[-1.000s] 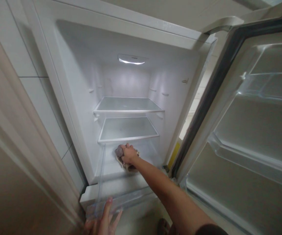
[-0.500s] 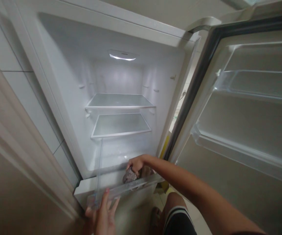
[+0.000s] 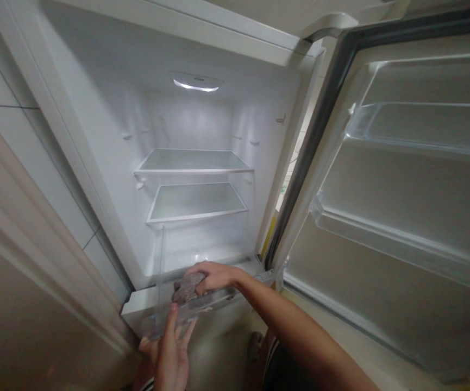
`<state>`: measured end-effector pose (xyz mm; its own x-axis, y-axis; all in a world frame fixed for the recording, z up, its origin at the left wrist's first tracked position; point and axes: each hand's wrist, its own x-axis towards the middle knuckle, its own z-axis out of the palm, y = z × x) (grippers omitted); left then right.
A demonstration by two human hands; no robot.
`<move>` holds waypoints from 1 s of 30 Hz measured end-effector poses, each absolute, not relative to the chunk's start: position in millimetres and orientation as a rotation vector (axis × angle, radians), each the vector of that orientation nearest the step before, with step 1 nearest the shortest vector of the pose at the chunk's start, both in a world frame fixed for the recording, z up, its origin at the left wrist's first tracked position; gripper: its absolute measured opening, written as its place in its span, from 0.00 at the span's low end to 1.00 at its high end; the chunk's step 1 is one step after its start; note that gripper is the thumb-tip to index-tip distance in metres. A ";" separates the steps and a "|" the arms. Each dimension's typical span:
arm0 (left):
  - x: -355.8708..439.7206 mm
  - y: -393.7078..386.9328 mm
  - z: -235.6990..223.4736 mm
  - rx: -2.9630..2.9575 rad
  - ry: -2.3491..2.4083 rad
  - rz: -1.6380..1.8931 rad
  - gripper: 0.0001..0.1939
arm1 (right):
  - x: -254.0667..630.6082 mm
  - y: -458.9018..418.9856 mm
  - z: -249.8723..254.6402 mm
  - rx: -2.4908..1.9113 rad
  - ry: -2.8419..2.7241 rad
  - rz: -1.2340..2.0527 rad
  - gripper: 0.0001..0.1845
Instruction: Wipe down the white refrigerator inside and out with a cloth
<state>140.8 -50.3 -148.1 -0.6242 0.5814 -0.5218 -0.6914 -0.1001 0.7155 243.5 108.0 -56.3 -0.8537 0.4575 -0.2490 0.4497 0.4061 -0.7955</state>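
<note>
Cloth (image 3: pixel 185 289): bunched at the left front of the clear drawer (image 3: pixel 160 282).
Right hand (image 3: pixel 212 276): grasping the cloth from above.
Left hand (image 3: pixel 170 347): at the drawer's near-left corner, thumb up; grip cannot be told.
Change: the cloth sits farther left than half a second ago.
Meaning: it probably now covers the corner.
</note>
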 end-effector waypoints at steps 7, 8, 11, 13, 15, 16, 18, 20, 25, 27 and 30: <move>135.9 -43.3 -171.0 -0.134 1.298 1.831 0.23 | 366.1 75.7 -24.3 -0.991 -2.482 0.717 0.35; 137.6 -42.3 -171.4 -0.123 1.309 1.839 0.26 | 365.0 68.8 -35.2 -1.060 -2.581 0.612 0.38; 143.0 -41.6 -169.0 -0.073 1.370 1.842 0.35 | 331.0 55.1 -75.9 -1.163 -2.811 0.359 0.46; 142.1 -42.4 -167.2 -0.082 1.414 1.817 0.33 | 294.2 51.3 -97.7 -1.049 -2.879 0.263 0.45; 136.3 -43.4 -165.4 -0.086 1.452 1.820 0.28 | 259.6 49.3 -109.2 -0.888 -2.892 0.211 0.44; 132.3 -43.9 -164.3 -0.075 1.462 1.833 0.26 | 246.6 48.7 -111.3 -0.821 -2.888 0.185 0.43; 124.5 -44.8 -161.5 -0.050 1.464 1.863 0.23 | 234.4 48.2 -110.7 -0.713 -2.885 0.139 0.41; 118.7 -46.1 -159.6 -0.054 1.444 1.867 0.23 | 243.5 47.9 -108.8 -0.634 -2.880 0.119 0.34; 103.7 -50.5 -174.5 -0.063 1.379 1.867 0.23 | 334.0 30.6 -131.5 -0.950 -2.517 0.257 0.30; 94.3 -50.2 -186.6 0.071 1.447 1.856 0.22 | 373.3 10.9 -152.8 -1.179 -2.160 0.465 0.30; 83.4 -43.4 -197.9 0.275 1.566 1.839 0.34 | 404.9 -24.4 -184.6 -1.471 -1.529 0.838 0.34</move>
<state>83.4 -43.4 -197.9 -0.7354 0.6215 -0.2699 -0.3657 -0.0287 0.9303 404.9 -24.4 -184.6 0.0347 0.9926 0.1165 0.4357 0.0899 -0.8956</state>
